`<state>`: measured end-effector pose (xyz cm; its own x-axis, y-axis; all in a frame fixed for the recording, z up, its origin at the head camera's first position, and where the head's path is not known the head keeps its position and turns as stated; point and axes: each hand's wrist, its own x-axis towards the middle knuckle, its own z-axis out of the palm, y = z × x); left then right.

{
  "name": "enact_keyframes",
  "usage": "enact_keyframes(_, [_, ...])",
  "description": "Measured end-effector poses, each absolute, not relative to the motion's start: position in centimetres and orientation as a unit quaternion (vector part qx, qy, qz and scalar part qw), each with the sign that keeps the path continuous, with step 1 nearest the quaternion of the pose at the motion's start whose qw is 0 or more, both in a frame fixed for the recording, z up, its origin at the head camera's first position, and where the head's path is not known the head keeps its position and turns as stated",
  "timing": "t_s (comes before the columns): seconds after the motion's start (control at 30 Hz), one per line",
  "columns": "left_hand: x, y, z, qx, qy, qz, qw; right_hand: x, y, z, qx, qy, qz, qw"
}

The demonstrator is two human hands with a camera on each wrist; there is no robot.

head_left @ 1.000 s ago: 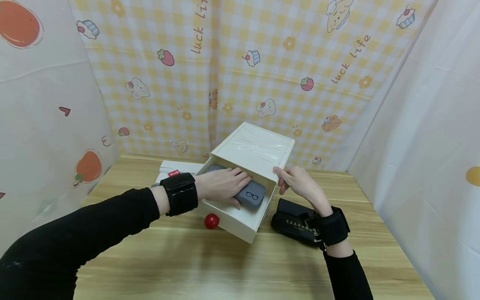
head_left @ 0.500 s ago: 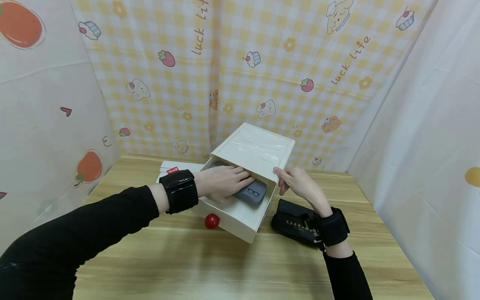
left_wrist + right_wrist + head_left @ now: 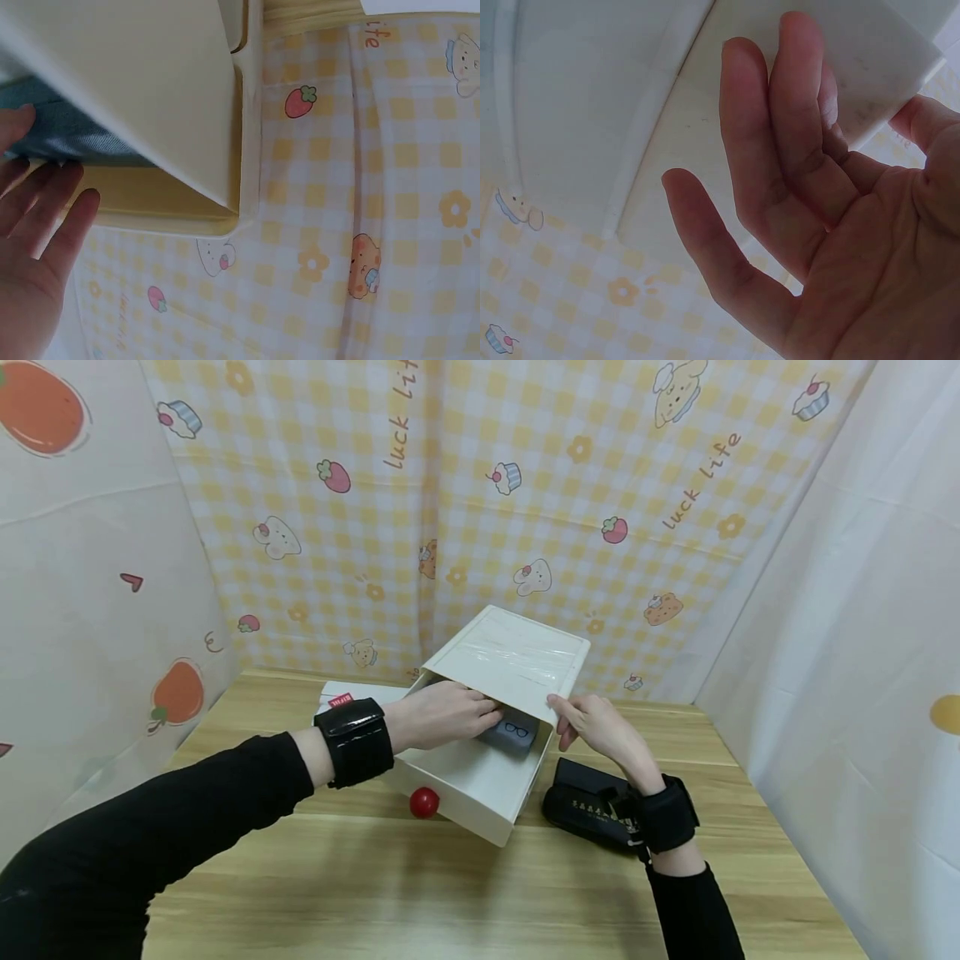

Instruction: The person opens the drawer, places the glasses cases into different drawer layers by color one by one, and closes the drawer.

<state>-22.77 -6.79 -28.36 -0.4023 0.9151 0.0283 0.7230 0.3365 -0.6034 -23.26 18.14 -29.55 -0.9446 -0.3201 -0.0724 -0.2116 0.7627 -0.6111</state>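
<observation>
Inside the drawer (image 3: 480, 777), the left hand (image 3: 442, 717) lies flat on the grey case (image 3: 513, 731); only the right wrist view shows the right hand (image 3: 817, 195) pinching the box corner (image 3: 885, 67).

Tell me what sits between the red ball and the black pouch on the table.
In the head view, the front end of the pulled-out white drawer lies between the red ball and the black pouch.
</observation>
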Motion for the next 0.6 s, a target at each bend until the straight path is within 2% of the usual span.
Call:
enact_keyframes(0.17, [-22.5, -8.1, -27.9, -0.520, -0.834, 0.117, 0.139, -23.2, 18.2, -29.6, -0.136, 0.936, -0.312, 0.087])
enact_keyframes(0.33, [-22.3, -11.1, -27.5, -0.478, -0.868, -0.073, 0.110, -23.3, 18.2, -29.7, -0.140, 0.937, -0.309, 0.084])
enact_keyframes(0.43, [-22.5, -13.3, -27.9, -0.461, -0.860, -0.156, 0.152, -23.3, 18.2, -29.6, -0.139, 0.937, -0.309, 0.082])
enact_keyframes(0.6, [-23.4, -16.9, -29.8, -0.391, -0.851, -0.240, 0.254, -23.2, 18.3, -29.6, -0.145, 0.935, -0.313, 0.081])
